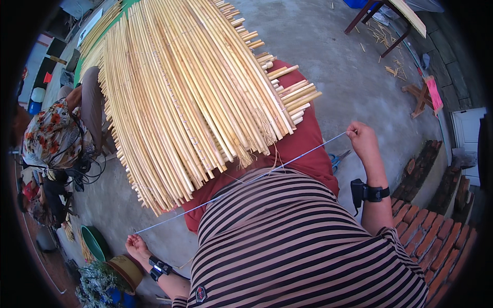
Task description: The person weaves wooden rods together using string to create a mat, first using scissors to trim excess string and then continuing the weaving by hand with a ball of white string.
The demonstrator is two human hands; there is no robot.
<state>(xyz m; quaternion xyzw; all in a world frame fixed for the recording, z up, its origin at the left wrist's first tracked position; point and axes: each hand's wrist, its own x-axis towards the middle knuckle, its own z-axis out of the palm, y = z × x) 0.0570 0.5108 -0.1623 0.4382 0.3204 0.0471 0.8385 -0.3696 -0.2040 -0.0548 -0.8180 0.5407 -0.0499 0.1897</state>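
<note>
A large mat of pale reed stalks point(174, 87), bound side by side with thread, lies across my lap and stretches away from me. Its near edge is uneven, with loose fibres hanging off it. My left hand point(137, 248), low on the left, pinches one end of a thin light-blue cord point(205, 203). Out to the right, my right hand point(362, 138) grips the other end between closed fingers. The cord runs taut in front of my striped shirt, close to the mat's near edge. Scissors point(336, 159) with blue handles show beside my right thigh.
A person in a flowered shirt point(55, 131) sits to the left of the mat. A green basin point(94, 242) and a potted plant point(97, 281) stand at lower left. Bricks point(436, 241) lie at right, below a wooden stand point(422, 97) with pink cord. Stalk scraps litter the far floor.
</note>
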